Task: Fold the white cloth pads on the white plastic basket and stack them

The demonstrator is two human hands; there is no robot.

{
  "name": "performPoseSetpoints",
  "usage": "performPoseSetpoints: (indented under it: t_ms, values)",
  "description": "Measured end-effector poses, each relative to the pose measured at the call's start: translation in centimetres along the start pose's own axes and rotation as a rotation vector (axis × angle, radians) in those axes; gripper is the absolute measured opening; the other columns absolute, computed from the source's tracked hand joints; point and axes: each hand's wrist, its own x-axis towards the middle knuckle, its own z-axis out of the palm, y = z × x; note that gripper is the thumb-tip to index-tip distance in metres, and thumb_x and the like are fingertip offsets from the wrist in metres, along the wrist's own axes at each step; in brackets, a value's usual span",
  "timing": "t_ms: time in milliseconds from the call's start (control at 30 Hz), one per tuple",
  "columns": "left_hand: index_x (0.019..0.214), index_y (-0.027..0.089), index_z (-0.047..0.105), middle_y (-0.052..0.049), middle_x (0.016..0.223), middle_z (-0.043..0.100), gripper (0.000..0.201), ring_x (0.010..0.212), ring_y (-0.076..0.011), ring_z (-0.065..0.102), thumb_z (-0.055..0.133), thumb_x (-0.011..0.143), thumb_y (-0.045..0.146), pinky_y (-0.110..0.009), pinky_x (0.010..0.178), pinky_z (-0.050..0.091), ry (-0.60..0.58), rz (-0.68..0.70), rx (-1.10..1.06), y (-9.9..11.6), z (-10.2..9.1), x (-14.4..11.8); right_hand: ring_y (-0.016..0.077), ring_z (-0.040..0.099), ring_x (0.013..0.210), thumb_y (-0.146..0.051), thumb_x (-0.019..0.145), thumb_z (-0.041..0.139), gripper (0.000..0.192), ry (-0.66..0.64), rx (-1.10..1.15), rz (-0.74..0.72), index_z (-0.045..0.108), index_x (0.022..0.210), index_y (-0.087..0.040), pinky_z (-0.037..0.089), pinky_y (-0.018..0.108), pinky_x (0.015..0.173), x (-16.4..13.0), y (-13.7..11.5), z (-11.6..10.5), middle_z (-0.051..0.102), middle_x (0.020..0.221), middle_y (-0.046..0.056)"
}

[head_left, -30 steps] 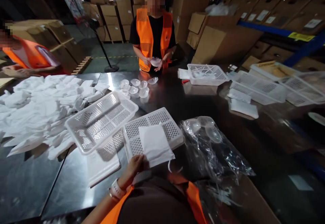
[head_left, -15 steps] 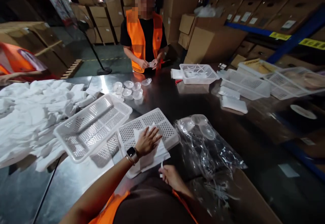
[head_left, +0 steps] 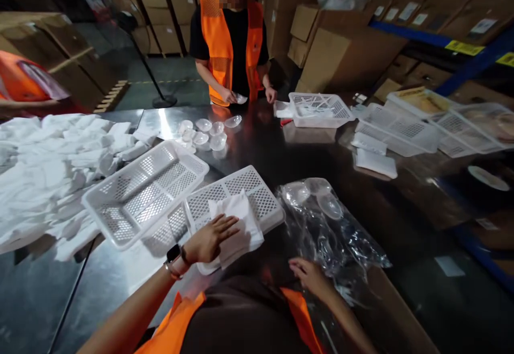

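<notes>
My left hand (head_left: 211, 239) has its fingers stretched out and spread over a folded white cloth-like piece (head_left: 244, 228), whether pressing or just above it I cannot tell. The white piece lies on an upturned white plastic basket (head_left: 265, 198). My right hand (head_left: 309, 275) hovers low by the table edge, its fingers loosely extended with nothing visible in them. Just beyond it lies a clear plastic bag (head_left: 329, 241) with clear plastic cup-like pieces (head_left: 330, 204) at its far end. Beside the upturned basket stands an upright white basket (head_left: 148, 198).
Left is a heap of white folded pieces (head_left: 52, 172). Small clear cups (head_left: 219, 141) sit at mid-table. Across the table a person in an orange vest (head_left: 220, 49) handles a clear piece. Baskets (head_left: 321, 123) and white packs (head_left: 375, 162) stand at right.
My left hand has slid back and left, uncovering more of the white piece. My right hand has moved right, and the small white strip it held no longer shows. The person opposite has parted their hands.
</notes>
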Motion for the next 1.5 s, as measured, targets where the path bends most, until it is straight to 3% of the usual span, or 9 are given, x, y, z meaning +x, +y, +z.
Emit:
performPoseSetpoints:
  t_ms: [167, 300, 433, 600, 733, 867, 1333, 1400, 1500]
  values:
    - [0.152, 0.030, 0.037, -0.009, 0.163, 0.030, 0.072, 0.151, -0.0286, 0.028, 0.051, 0.084, 0.012, -0.059, 0.122, 0.020, 0.009, 0.055, 0.157, 0.1, 2.0, -3.3, 0.0193, 0.065, 0.117, -0.008, 0.096, 0.041, 0.045, 0.104, -0.467, -1.012, 0.066, 0.123, -0.034, 0.051, 0.043, 0.102, 8.3, -2.7, 1.9, 0.072, 0.122, 0.004]
    - [0.151, 0.025, 0.039, -0.008, 0.154, 0.047, 0.058, 0.146, -0.0220, 0.038, 0.048, 0.094, 0.016, -0.048, 0.122, 0.029, 0.128, 0.079, 0.261, 0.6, 4.5, -2.9, 0.0144, 0.064, 0.118, -0.010, 0.098, 0.041, 0.043, 0.002, -0.526, -1.352, 0.064, 0.125, -0.034, 0.050, 0.038, 0.103, 12.3, -4.7, 2.5, 0.071, 0.124, 0.001]
    - [0.139, 0.022, 0.053, -0.005, 0.138, 0.064, 0.048, 0.136, -0.0190, 0.051, 0.043, 0.094, 0.008, -0.044, 0.118, 0.038, 0.358, 0.011, 0.156, 1.1, 6.0, -2.1, 0.0163, 0.070, 0.105, -0.022, 0.100, 0.036, 0.037, -0.074, -0.265, -1.236, 0.072, 0.110, -0.024, 0.053, 0.039, 0.097, 12.5, -5.6, 2.3, 0.076, 0.109, 0.007]
    - [0.100, 0.022, 0.072, -0.005, 0.093, 0.078, 0.034, 0.089, -0.0176, 0.073, 0.039, 0.095, 0.017, -0.033, 0.082, 0.060, 0.676, -0.381, -0.348, 1.3, 6.2, -1.3, 0.0173, 0.067, 0.069, -0.036, 0.102, 0.037, 0.047, 0.139, -0.014, -0.838, 0.070, 0.074, -0.019, 0.055, 0.031, 0.068, 12.2, -7.5, 3.6, 0.071, 0.069, 0.005]
    - [0.070, 0.021, 0.063, -0.002, 0.060, 0.066, 0.046, 0.055, -0.0159, 0.062, 0.038, 0.097, 0.049, -0.027, 0.054, 0.049, 0.917, -0.744, -0.547, 1.3, 5.0, 0.6, 0.0120, 0.047, 0.045, -0.046, 0.102, 0.035, 0.056, 0.329, 0.001, -0.547, 0.055, 0.057, -0.019, 0.034, 0.024, 0.044, 12.6, -9.3, 5.7, 0.052, 0.047, -0.001]
    - [0.059, 0.023, 0.048, 0.002, 0.051, 0.051, 0.055, 0.049, -0.0138, 0.048, 0.038, 0.090, 0.068, -0.026, 0.049, 0.038, 1.097, -1.008, -0.691, 1.4, 4.2, 2.3, 0.0125, 0.041, 0.043, -0.055, 0.100, 0.032, 0.060, 0.476, -0.058, -0.398, 0.050, 0.052, -0.022, 0.031, 0.026, 0.048, 13.2, -10.3, 7.5, 0.049, 0.045, 0.000]
    - [0.068, 0.025, 0.046, 0.003, 0.056, 0.054, 0.031, 0.051, -0.0152, 0.051, 0.052, 0.089, 0.047, -0.027, 0.054, 0.033, 1.007, -1.071, -0.562, 0.2, 5.1, 2.6, 0.0149, 0.050, 0.041, -0.048, 0.099, 0.036, 0.056, 0.536, -0.290, -0.368, 0.059, 0.054, -0.024, 0.030, 0.027, 0.047, 14.4, -9.4, 8.8, 0.058, 0.046, 0.005]
    - [0.082, 0.023, 0.052, 0.005, 0.054, 0.054, 0.021, 0.048, -0.0165, 0.052, 0.053, 0.090, 0.043, -0.027, 0.051, 0.035, 0.965, -1.098, -0.545, -0.1, 4.8, 2.6, 0.0162, 0.052, 0.043, -0.049, 0.098, 0.039, 0.050, 0.506, -0.295, -0.327, 0.064, 0.064, -0.023, 0.032, 0.027, 0.047, 14.5, -9.5, 8.4, 0.059, 0.048, 0.004]
    - [0.114, 0.014, 0.054, 0.001, 0.059, 0.061, 0.029, 0.052, -0.0202, 0.060, 0.043, 0.095, 0.032, -0.031, 0.054, 0.043, 0.931, -1.086, -0.386, -0.2, 3.9, 2.2, 0.0217, 0.064, 0.063, -0.042, 0.099, 0.043, 0.036, 0.523, -0.279, -0.344, 0.069, 0.105, -0.018, 0.047, 0.030, 0.059, 14.5, -9.9, 7.7, 0.070, 0.070, 0.010]
